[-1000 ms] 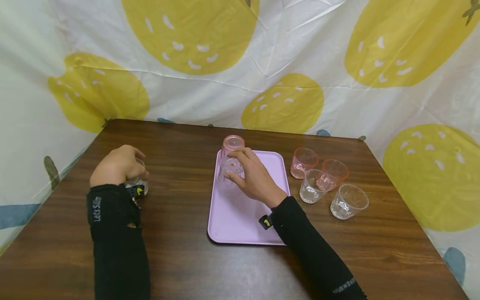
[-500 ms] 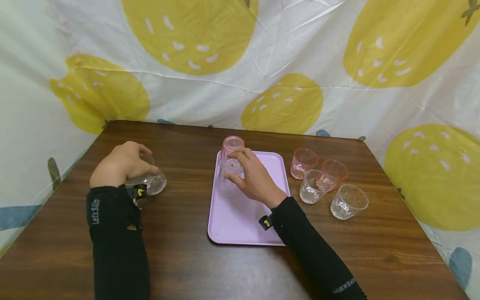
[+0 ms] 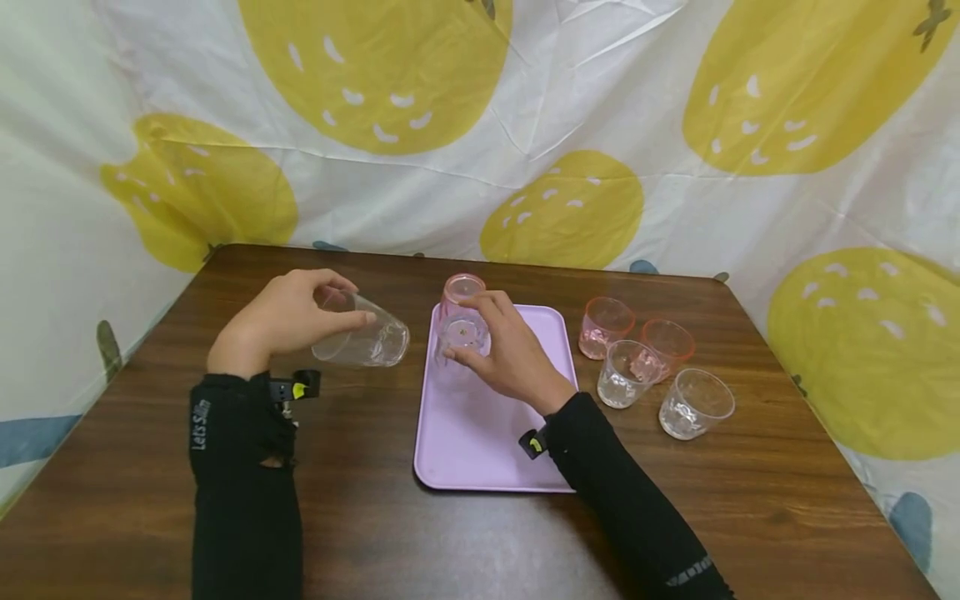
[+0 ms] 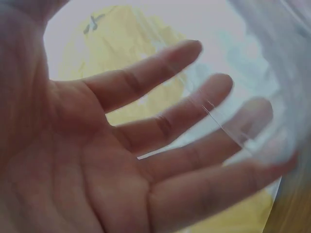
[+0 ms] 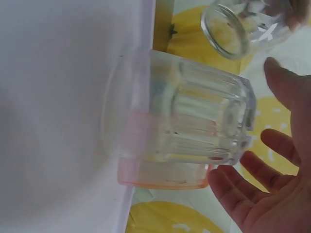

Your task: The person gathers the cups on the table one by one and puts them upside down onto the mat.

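Note:
My left hand [image 3: 281, 317] grips a clear drinking glass [image 3: 381, 340] between thumb and fingers, tipped on its side above the table, base towards the tray. On the lilac tray [image 3: 487, 454], a second clear glass [image 3: 463, 335] stands upside down at the left side. Behind it is a pink glass [image 3: 462, 286], also inverted. My right hand [image 3: 517, 358] hovers at the inverted clear glass, thumb and fingers spread around its base. From the right wrist view, a gap shows between those fingers and this glass [image 5: 204, 111].
Right of the tray, two pink-rimmed glasses [image 3: 606, 321] and two clear glasses [image 3: 697, 406] stand upright in a loose group. The brown wooden table [image 3: 360, 517] ends at the back against a white cloth [image 3: 420, 196] printed with yellow fruit.
My left hand has lifted the clear glass off the table's left side, tipped it over and carried it right towards the tray. The right hand has stayed nearly still.

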{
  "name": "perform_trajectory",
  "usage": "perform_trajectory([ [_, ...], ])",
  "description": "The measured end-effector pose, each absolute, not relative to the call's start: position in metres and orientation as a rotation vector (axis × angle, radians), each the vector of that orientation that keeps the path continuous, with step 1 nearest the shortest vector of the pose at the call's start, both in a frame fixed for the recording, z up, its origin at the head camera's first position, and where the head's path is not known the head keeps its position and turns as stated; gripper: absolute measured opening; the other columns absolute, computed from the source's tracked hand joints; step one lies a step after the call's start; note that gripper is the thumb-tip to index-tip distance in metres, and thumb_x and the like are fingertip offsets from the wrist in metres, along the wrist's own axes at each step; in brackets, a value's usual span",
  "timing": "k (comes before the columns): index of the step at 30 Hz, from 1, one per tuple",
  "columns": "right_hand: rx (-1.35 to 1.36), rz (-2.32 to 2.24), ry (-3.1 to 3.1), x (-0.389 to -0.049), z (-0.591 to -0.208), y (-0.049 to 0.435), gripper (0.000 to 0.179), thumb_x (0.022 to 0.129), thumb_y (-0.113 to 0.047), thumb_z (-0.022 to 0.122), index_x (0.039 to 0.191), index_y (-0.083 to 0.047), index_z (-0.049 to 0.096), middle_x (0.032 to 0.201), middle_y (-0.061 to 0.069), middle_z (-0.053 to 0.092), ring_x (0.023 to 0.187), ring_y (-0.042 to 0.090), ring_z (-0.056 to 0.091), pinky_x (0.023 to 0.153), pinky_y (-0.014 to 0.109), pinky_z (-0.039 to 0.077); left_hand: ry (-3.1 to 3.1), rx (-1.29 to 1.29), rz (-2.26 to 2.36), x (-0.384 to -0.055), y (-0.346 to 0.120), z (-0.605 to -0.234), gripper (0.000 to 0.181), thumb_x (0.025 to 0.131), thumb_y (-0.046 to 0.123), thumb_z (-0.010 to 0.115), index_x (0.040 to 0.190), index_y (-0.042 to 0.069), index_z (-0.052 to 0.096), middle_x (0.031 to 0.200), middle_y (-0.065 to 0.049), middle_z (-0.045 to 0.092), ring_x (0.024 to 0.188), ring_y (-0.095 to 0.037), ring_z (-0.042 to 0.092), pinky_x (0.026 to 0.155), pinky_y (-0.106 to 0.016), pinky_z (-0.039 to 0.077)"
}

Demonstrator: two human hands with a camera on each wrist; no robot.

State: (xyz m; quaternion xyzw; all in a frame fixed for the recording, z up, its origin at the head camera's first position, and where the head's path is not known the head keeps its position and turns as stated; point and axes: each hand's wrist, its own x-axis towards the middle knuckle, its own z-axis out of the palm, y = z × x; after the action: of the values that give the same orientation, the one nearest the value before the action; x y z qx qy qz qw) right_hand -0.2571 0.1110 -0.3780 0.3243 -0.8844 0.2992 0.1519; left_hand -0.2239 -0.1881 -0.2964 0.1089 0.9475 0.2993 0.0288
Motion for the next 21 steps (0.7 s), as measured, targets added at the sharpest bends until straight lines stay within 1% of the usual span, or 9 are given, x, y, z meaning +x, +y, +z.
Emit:
perform_trajectory([
  [3,0.919,0.911,-2.478,-0.257,-0.373,0.112,0.064,0.086,-0.032,0.082,0.137,-0.007,0.054,0.129,0.012,0.054,0.115,0.027,0.057,0.098,0.041,0.052,2.926,0.385,1.021,-0.223,-0.183,-0.294,0.06,0.088,0.056,0.071,0.131,0.014,0.063,0.127,-0.015,0.066,0.117,-0.031,0.063,0.094,-0.051,0.052],
  [6,0.909,0.991,-2.402,-0.255,-0.367,0.114,0.057,0.088,-0.028,0.081,0.132,-0.004,0.054,0.126,0.013,0.055,0.111,0.03,0.058,0.092,0.04,0.054,2.874,0.432,1.161,-0.221,-0.178,-0.291,0.057,0.088,0.054,0.073,0.131,0.018,0.063,0.128,-0.012,0.065,0.112,-0.028,0.067,0.086,-0.045,0.056],
  [8,0.912,1.079,-2.344,-0.253,-0.363,0.114,0.053,0.089,-0.025,0.079,0.131,-0.003,0.054,0.126,0.014,0.056,0.113,0.032,0.059,0.092,0.04,0.056,2.832,0.461,1.252,-0.22,-0.175,-0.289,0.054,0.089,0.051,0.074,0.132,0.02,0.062,0.129,-0.01,0.063,0.108,-0.026,0.069,0.081,-0.042,0.058],
  [10,0.921,1.211,-2.278,-0.251,-0.359,0.114,0.049,0.09,-0.02,0.078,0.129,-0.002,0.055,0.126,0.015,0.057,0.113,0.034,0.06,0.092,0.042,0.057,2.788,0.494,1.353,-0.219,-0.171,-0.288,0.05,0.089,0.045,0.075,0.131,0.021,0.063,0.128,-0.008,0.064,0.107,-0.023,0.069,0.078,-0.038,0.058],
  [13,0.921,1.443,-2.202,-0.248,-0.354,0.114,0.044,0.091,-0.012,0.075,0.129,-0.001,0.056,0.127,0.016,0.059,0.112,0.034,0.063,0.09,0.042,0.059,2.747,0.558,1.486,-0.219,-0.165,-0.287,0.044,0.09,0.038,0.077,0.129,0.021,0.064,0.125,-0.005,0.067,0.107,-0.02,0.069,0.08,-0.035,0.057],
  [16,0.923,1.685,-2.141,-0.245,-0.349,0.115,0.041,0.095,-0.007,0.069,0.132,0.001,0.054,0.129,0.018,0.059,0.11,0.028,0.064,0.087,0.036,0.059,2.664,0.642,1.644,-0.221,-0.159,-0.288,0.041,0.091,0.028,0.077,0.128,0.017,0.064,0.122,-0.004,0.068,0.107,-0.019,0.07,0.082,-0.031,0.058],
  [17,0.925,1.754,-2.124,-0.244,-0.347,0.116,0.041,0.097,-0.01,0.068,0.133,0.001,0.053,0.129,0.018,0.058,0.108,0.025,0.064,0.086,0.034,0.059,2.624,0.675,1.699,-0.223,-0.157,-0.289,0.041,0.091,0.025,0.076,0.128,0.015,0.064,0.123,-0.004,0.067,0.106,-0.019,0.07,0.082,-0.03,0.058],
  [19,0.928,1.879,-2.092,-0.243,-0.345,0.119,0.048,0.099,-0.024,0.067,0.136,0.001,0.052,0.128,0.016,0.058,0.106,0.019,0.064,0.084,0.029,0.058,2.529,0.736,1.806,-0.224,-0.151,-0.29,0.04,0.092,0.019,0.075,0.129,0.01,0.063,0.123,-0.006,0.066,0.104,-0.019,0.071,0.082,-0.028,0.058],
  [21,0.936,2.002,-2.049,-0.242,-0.343,0.121,0.064,0.097,-0.042,0.067,0.139,0.003,0.049,0.126,0.012,0.059,0.105,0.014,0.063,0.083,0.026,0.058,2.446,0.785,1.892,-0.226,-0.146,-0.29,0.04,0.091,0.014,0.074,0.129,0.007,0.062,0.122,-0.007,0.066,0.103,-0.018,0.071,0.082,-0.027,0.058],
])
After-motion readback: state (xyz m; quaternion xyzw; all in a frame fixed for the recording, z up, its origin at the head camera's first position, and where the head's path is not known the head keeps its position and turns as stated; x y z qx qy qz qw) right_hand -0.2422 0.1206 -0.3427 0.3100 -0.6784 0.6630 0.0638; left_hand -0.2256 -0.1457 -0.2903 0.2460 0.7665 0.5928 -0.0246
